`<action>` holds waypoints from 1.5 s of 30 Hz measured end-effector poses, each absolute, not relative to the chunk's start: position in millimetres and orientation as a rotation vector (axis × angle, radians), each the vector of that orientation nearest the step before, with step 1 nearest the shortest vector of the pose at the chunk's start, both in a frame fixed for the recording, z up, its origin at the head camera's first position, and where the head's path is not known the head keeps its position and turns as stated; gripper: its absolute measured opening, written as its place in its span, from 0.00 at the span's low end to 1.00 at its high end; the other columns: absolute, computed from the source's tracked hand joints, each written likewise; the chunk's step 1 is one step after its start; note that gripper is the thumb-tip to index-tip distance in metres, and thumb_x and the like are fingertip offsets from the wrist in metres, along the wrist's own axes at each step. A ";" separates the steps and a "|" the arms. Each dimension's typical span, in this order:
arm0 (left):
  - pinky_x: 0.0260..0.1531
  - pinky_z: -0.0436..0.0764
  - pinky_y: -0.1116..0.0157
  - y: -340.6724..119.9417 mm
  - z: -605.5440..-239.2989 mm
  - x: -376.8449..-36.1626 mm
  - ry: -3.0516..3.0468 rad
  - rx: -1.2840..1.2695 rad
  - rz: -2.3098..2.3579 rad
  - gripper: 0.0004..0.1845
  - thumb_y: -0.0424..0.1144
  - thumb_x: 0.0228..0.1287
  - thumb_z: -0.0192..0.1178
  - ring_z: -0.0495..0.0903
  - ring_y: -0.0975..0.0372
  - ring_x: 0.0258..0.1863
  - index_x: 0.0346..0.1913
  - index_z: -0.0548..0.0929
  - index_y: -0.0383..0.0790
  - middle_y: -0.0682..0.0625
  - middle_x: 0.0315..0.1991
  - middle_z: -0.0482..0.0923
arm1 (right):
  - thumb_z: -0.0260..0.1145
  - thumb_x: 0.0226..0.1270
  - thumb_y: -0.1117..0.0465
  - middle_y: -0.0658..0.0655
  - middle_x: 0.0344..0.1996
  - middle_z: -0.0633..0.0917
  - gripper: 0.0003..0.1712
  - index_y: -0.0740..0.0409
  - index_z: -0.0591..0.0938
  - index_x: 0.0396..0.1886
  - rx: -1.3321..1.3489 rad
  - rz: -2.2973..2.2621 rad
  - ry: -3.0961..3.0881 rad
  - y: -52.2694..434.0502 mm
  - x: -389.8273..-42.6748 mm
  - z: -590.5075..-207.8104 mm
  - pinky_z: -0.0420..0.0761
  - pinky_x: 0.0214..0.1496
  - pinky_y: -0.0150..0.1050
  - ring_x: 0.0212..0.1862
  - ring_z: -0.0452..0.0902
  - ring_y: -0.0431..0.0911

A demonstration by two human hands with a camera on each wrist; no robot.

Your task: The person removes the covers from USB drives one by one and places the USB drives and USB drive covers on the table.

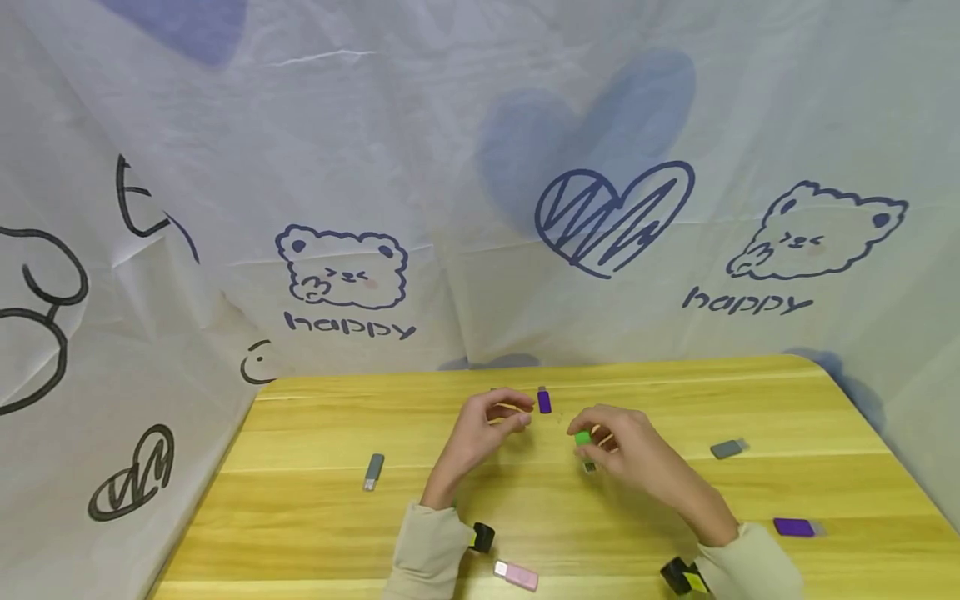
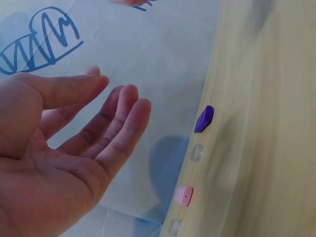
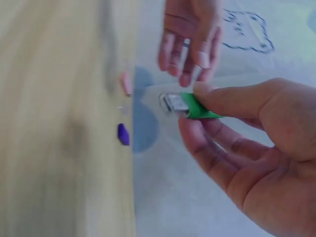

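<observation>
My right hand (image 1: 594, 447) pinches a green USB stick (image 1: 582, 438) between thumb and fingers just above the middle of the yellow table (image 1: 300, 517). In the right wrist view the green stick (image 3: 200, 107) points left with its metal plug bare. My left hand (image 1: 516, 414) hovers a short way to its left, fingers loosely bent. The left wrist view shows that hand (image 2: 116, 94) with its palm up and nothing in it. A purple USB stick (image 1: 544, 401) lies on the table just beyond the two hands.
Other sticks lie about the table: a grey one (image 1: 372, 471) at the left, a grey one (image 1: 727, 449) and a purple one (image 1: 795, 527) at the right, a pink one (image 1: 516, 575) near the front edge. Small caps (image 2: 196, 153) lie by the back edge. A printed cloth (image 1: 345, 275) hangs behind.
</observation>
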State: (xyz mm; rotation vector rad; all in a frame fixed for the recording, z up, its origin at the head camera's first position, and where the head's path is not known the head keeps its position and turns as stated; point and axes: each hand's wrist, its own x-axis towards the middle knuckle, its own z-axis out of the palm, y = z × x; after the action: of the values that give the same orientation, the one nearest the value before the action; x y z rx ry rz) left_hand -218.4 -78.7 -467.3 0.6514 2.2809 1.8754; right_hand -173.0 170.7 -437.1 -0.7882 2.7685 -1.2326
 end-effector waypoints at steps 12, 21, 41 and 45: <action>0.44 0.88 0.54 -73.3 -466.6 -219.3 2.225 0.658 1.963 0.10 0.27 0.72 0.62 0.83 0.34 0.46 0.51 0.82 0.22 0.33 0.49 0.82 | 0.78 0.61 0.67 0.59 0.41 0.86 0.10 0.58 0.85 0.40 -0.443 -1.811 2.713 147.0 -190.2 -449.0 0.88 0.45 0.38 0.45 0.88 0.56; 0.48 0.86 0.47 -70.6 -466.8 -217.5 2.098 0.593 2.070 0.08 0.26 0.71 0.63 0.81 0.31 0.48 0.49 0.83 0.24 0.34 0.49 0.80 | 0.78 0.61 0.66 0.63 0.43 0.85 0.12 0.64 0.84 0.39 -0.250 -2.053 2.508 137.1 -195.7 -453.4 0.88 0.44 0.40 0.43 0.89 0.57; 0.45 0.88 0.58 -66.3 -467.5 -218.0 2.127 0.546 2.154 0.07 0.22 0.68 0.64 0.87 0.49 0.40 0.46 0.83 0.22 0.29 0.47 0.81 | 0.79 0.59 0.68 0.64 0.38 0.86 0.10 0.68 0.85 0.33 -0.188 -2.170 2.408 128.4 -196.8 -460.6 0.88 0.45 0.38 0.43 0.88 0.56; 0.44 0.88 0.59 -65.6 -468.1 -217.6 2.188 0.574 2.140 0.06 0.23 0.68 0.64 0.84 0.37 0.43 0.45 0.84 0.23 0.32 0.45 0.83 | 0.79 0.59 0.67 0.62 0.39 0.86 0.09 0.66 0.86 0.35 -0.193 -2.118 2.470 127.9 -196.9 -462.2 0.87 0.45 0.37 0.44 0.88 0.56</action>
State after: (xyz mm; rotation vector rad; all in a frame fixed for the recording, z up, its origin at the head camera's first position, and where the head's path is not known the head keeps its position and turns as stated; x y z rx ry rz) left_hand -217.6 -65.6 -468.1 0.5744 2.1875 2.1400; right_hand -196.9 127.9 -462.2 -0.1933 2.4699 -2.1178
